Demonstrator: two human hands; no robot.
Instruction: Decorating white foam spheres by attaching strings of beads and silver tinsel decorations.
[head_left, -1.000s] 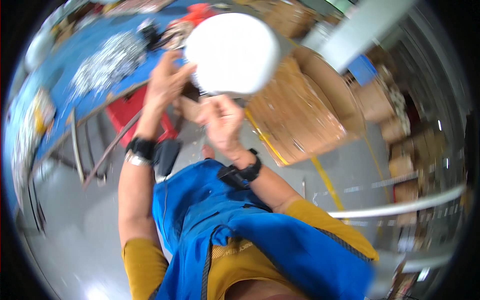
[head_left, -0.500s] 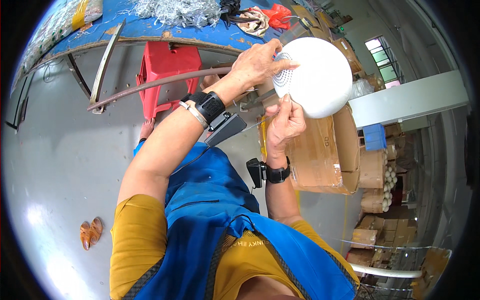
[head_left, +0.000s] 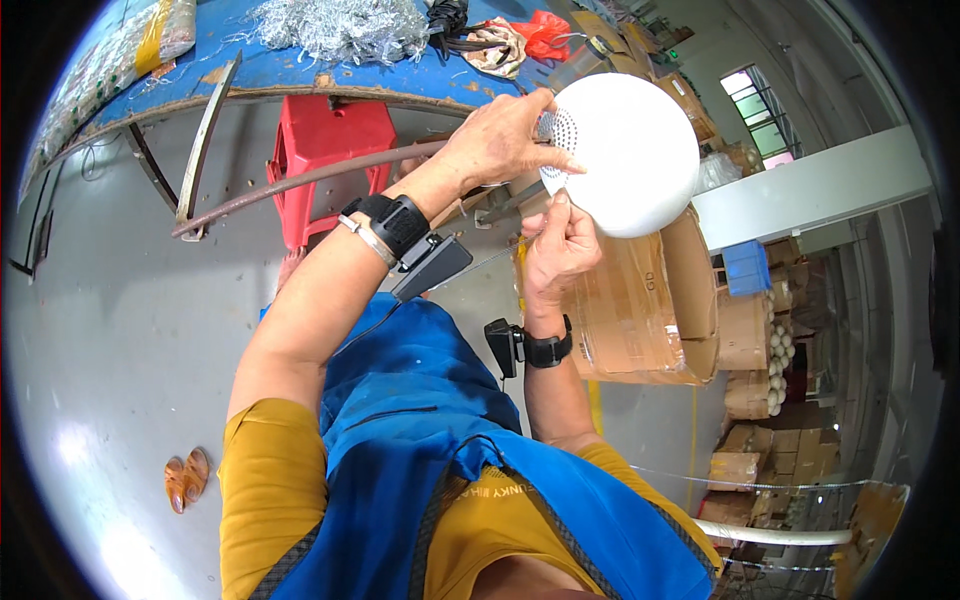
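A large smooth white ball (head_left: 640,150) is held up in front of me, to the right of the middle. On its left side lies a white patch with rows of small grey dots (head_left: 567,130), narrowing to a point at the bottom. My left hand (head_left: 500,142) grips the ball's left side, its index finger at the upper edge of the patch and its thumb pressed across it. Below, my right hand (head_left: 562,250) is closed, thumb and fingertip pinching at the patch's lower tip. Whether the tip is lifted from the ball, I cannot tell.
An open cardboard box (head_left: 625,315) stands beyond my right hand. At the far side, a blue table (head_left: 220,75) carries silvery strands (head_left: 340,30) and a red bag (head_left: 547,36). A red stool (head_left: 330,150) sits beneath it, near a curved brown bar (head_left: 310,178).
Both hands and the ball have shifted slightly left. The left thumb has slid a little down and left over the dotted patch; the right hand still pinches near its lower tip.
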